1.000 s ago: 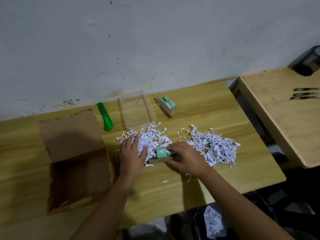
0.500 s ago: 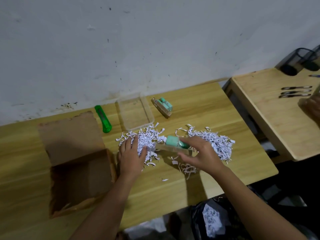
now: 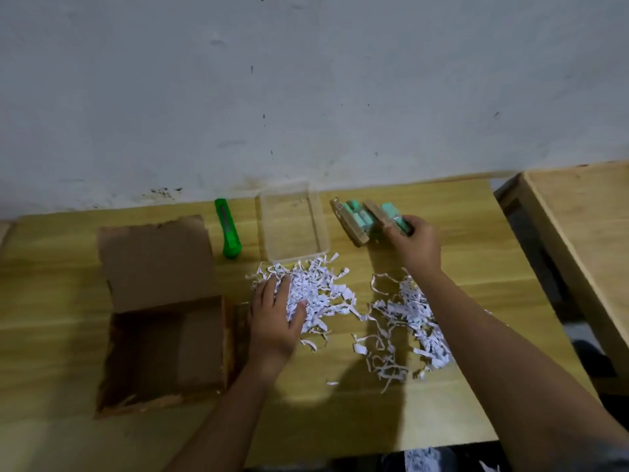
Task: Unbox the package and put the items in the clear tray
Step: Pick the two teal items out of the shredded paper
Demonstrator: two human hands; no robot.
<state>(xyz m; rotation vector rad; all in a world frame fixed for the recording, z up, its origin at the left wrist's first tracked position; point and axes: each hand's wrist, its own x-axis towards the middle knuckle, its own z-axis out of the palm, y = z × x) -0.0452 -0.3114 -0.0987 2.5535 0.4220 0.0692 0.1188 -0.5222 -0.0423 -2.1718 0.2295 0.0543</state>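
Observation:
An open brown cardboard box lies at the left of the wooden table, its flap folded back. The clear tray stands near the wall with nothing visible in it. Just right of the tray lies a mint-green item on a brown card. My right hand is shut on a second mint-green carded item, held right beside the first one. My left hand rests flat, fingers spread, on a heap of shredded white paper.
A green utility knife lies between the box flap and the tray. A second heap of shredded paper spreads under my right forearm. Another wooden table stands to the right, across a narrow gap.
My right hand has lifted the mint-green item out of the paper shreds and carried it back and right, next to the first item by the tray. My left hand has stayed on the shreds.

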